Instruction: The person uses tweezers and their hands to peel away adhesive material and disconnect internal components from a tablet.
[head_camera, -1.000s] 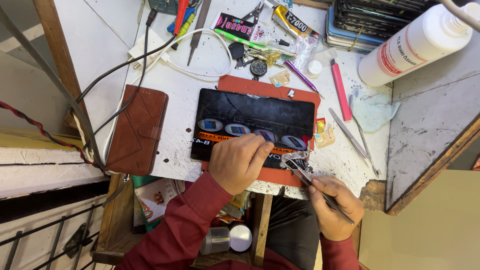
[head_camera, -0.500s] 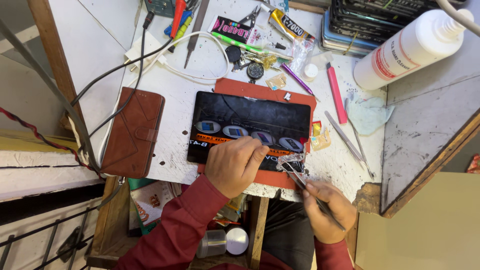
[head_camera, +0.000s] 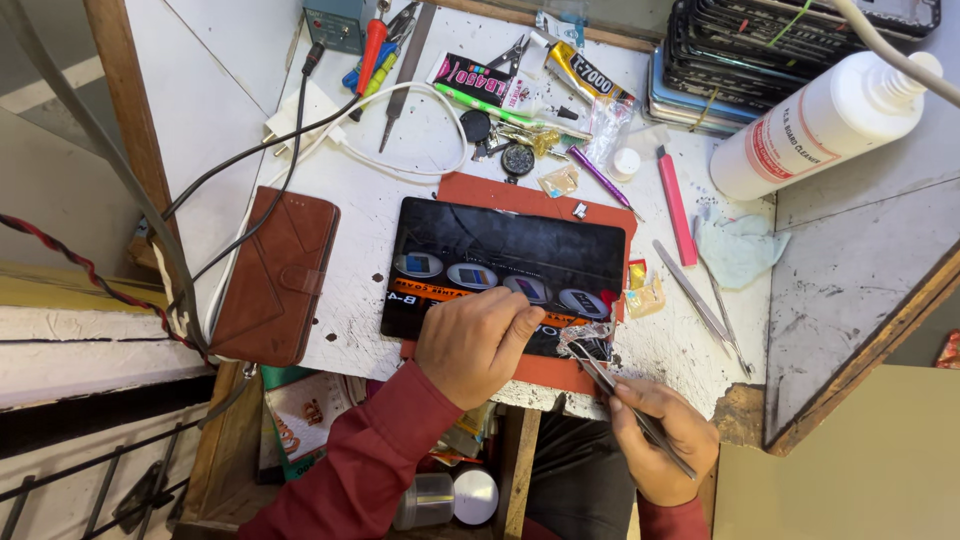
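- Left hand (head_camera: 472, 340) palm down on the near edge of the tablet (head_camera: 505, 265), fingers curled and pressing on the dark glass; not gripping, only bearing down.
- Left forearm in a red sleeve (head_camera: 350, 470), coming up from the lower left, wrist slightly bent toward the tablet.
- Right hand (head_camera: 660, 440) lower and to the right, just off the bench edge, fingers pinched around tweezers (head_camera: 612, 385).
- Tweezers slanted up and left, tips at a strip of clear film (head_camera: 585, 335) by the tablet's near right corner; strip lifted and crumpled there, whether pinched by the tips cannot be told.
- Tablet lying flat, screen side up, on a red mat (head_camera: 480, 190) in the middle of the white bench (head_camera: 400, 230), long side toward the person.
- Brown case (head_camera: 275, 275) lying to the left of the tablet, apart from it.
- White bottle (head_camera: 825, 125) on its side at the upper right, well away from both hands.
- Pink knife (head_camera: 677, 208) and pale blue cloth (head_camera: 738, 250) right of the tablet; a second pair of metal tweezers (head_camera: 697, 302) just below them.
- White cable (head_camera: 420, 160) looped beyond the tablet's far edge, with glue tubes (head_camera: 580, 72) and small tools beyond it.
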